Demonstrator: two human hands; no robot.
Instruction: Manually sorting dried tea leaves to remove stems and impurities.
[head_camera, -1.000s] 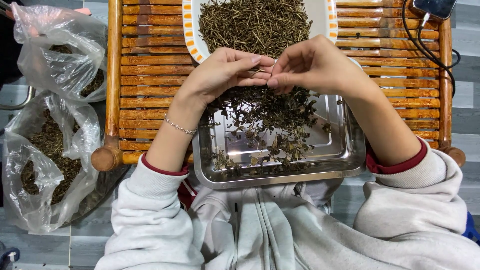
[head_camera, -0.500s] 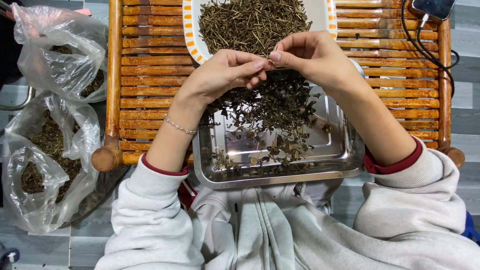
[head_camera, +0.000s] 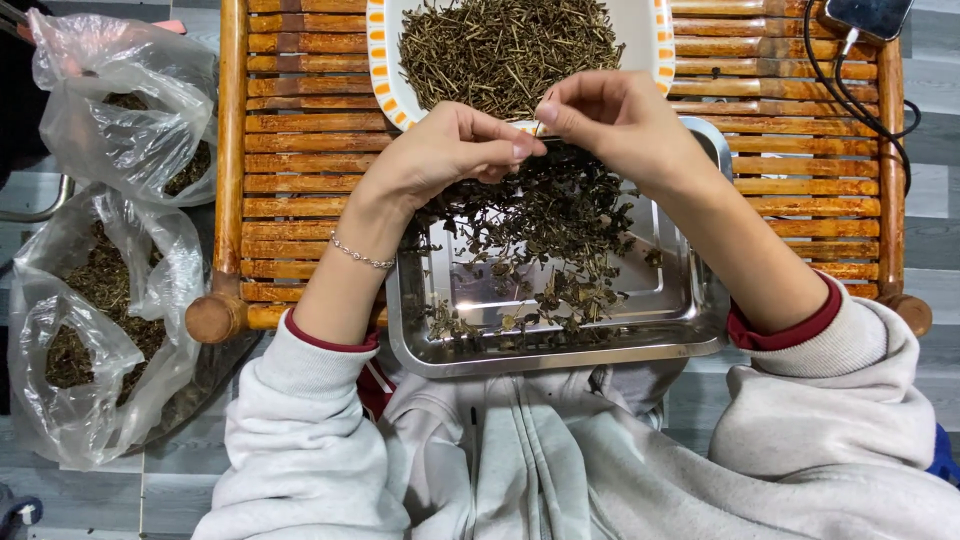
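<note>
The left hand (head_camera: 440, 150) and the right hand (head_camera: 610, 115) are meeting fingertip to fingertip, each pinching one thin dried herb stem (head_camera: 532, 128) between thumb and forefinger. The stem is hanging over the far edge of the steel tray (head_camera: 660, 320), above its dried leafy herbs (head_camera: 550, 230), just short of the orange-rimmed plate (head_camera: 385, 90) of cut stems (head_camera: 505, 45).
</note>
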